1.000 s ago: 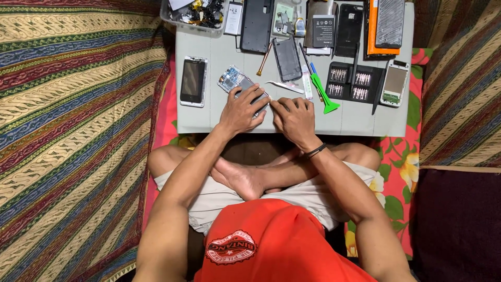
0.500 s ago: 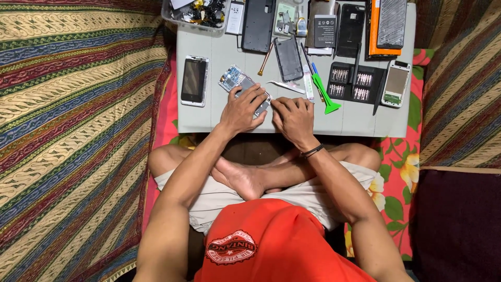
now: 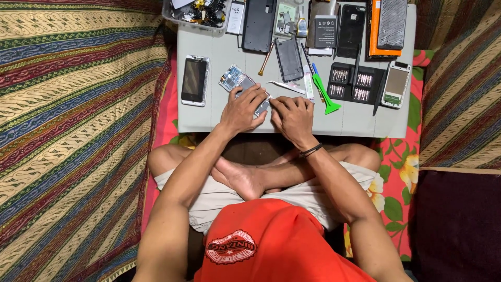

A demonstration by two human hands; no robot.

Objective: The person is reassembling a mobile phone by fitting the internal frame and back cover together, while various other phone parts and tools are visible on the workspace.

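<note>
I sit cross-legged at a low grey table. My left hand presses down on an opened phone with its circuit board exposed, lying tilted near the table's front. My right hand, a dark band on its wrist, is curled next to the left at the phone's lower end, fingers pinched together; whether it holds a small tool is hidden. Metal tweezers lie just beyond my right hand.
A white-framed phone lies at the left. A green pry tool, a black screwdriver bit set, several phones and back covers, an orange box and a clear parts tray fill the far side. Striped cloth surrounds the table.
Both hands stay on the opened phone with only slight finger shifts. Nothing else on the table has moved.
</note>
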